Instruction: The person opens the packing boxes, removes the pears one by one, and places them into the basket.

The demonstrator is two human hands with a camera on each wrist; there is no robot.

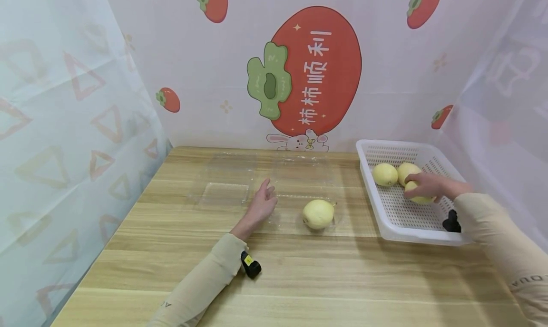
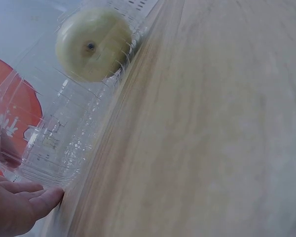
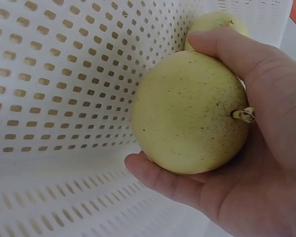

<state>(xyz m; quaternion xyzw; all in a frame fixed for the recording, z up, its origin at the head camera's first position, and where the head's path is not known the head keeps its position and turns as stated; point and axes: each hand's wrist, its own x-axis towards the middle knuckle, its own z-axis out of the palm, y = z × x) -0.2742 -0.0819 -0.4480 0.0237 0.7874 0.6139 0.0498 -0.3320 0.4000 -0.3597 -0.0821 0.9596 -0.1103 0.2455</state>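
Observation:
My right hand point(image 1: 430, 185) is inside a white perforated basket point(image 1: 387, 229), its thumb and fingers curled round a pale yellow pear point(image 3: 187, 113). The stem of that fruit points toward the palm in the right wrist view. Two more pears, a left one point(image 1: 385, 175) and a right one point(image 1: 408, 171), lie farther back in the basket. My left hand point(image 1: 262, 206) is at the left edge of a clear plastic clamshell box point(image 2: 74, 128), its fingers touching the rim. On the right side of that box sits one pear point(image 1: 318, 214).
Another clear clamshell box point(image 1: 224, 194) lies with its lid open to the left of my left hand. All of it stands on a wood-grain table point(image 1: 299, 284). A printed cloth backdrop point(image 1: 201, 122) rises behind the table, and cloth also hangs at both sides.

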